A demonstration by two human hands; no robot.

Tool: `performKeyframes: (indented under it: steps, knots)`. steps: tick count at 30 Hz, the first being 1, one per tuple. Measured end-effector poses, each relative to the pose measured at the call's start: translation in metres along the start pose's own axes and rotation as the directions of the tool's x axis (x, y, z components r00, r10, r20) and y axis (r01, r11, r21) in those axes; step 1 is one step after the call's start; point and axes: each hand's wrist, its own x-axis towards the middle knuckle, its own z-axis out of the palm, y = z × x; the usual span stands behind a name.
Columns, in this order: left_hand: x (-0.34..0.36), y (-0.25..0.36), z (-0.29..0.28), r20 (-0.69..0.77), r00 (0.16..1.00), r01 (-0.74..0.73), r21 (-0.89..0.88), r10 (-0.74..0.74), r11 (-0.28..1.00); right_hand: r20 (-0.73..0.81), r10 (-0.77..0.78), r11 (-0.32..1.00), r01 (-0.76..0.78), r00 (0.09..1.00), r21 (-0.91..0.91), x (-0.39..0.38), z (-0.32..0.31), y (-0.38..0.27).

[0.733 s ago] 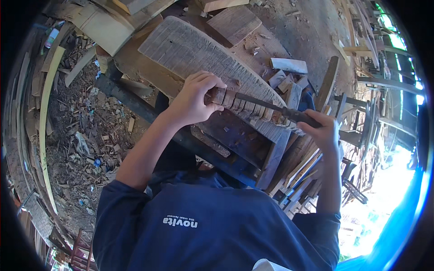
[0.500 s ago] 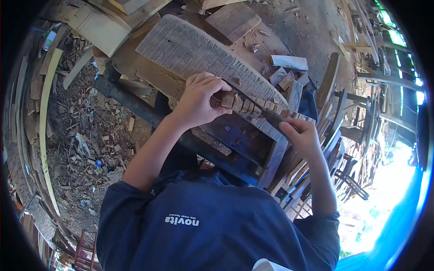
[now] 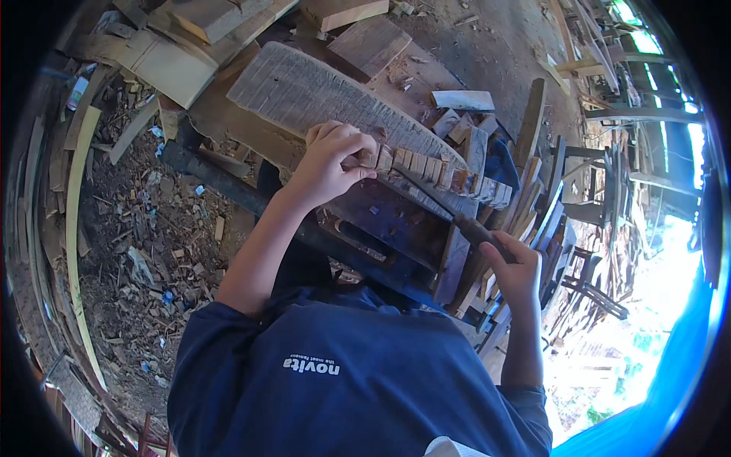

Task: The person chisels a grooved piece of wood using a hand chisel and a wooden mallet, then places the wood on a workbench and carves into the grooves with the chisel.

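My left hand (image 3: 335, 158) is closed round the left end of a carved wooden piece (image 3: 426, 167), a narrow bar with a row of cross grooves along it. The piece lies slantwise above a thick rough board (image 3: 320, 95). My right hand (image 3: 514, 266) grips the brown handle of a long thin tool (image 3: 474, 230) with a narrow dark blade. That blade points up and left, its tip at the near edge of the grooved bar, close to the middle. Whether it is a file or a chisel I cannot tell.
Wood offcuts (image 3: 464, 129) are heaped past the bar's right end. Another flat board (image 3: 371, 47) lies behind the thick one. A dark bench frame (image 3: 343, 247) stands in front of me. Scraps and chips litter the ground (image 3: 152, 251) at left; long planks (image 3: 84, 228) line the far left.
The tool's blade has come off the bar's far upper side to its near side. The bar has rolled, so more grooves face me. My right hand has drawn slightly nearer; the view has shifted.
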Motion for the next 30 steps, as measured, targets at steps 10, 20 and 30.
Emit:
performKeyframes:
  steps: [10, 20, 30]
  knots:
    - [-0.001, -0.001, 0.002, -0.097, 0.991, 0.071, -0.148, -0.086, 0.986, -0.008, -0.417, 0.825, 0.375, 0.909, -0.424, 0.016, -0.029, -0.051]
    - [-0.002, -0.002, 0.001, -0.068, 0.993, 0.086, -0.113, -0.094, 0.99, 0.224, -0.562, 0.492, 0.539, 0.796, -0.683, 0.044, -0.063, -0.096]
    - [0.0, 0.001, 0.001, -0.063, 0.991, 0.109, -0.104, -0.116, 0.989, 0.437, -0.538, 0.368, 0.667, 0.721, -0.647, 0.082, -0.082, -0.147]
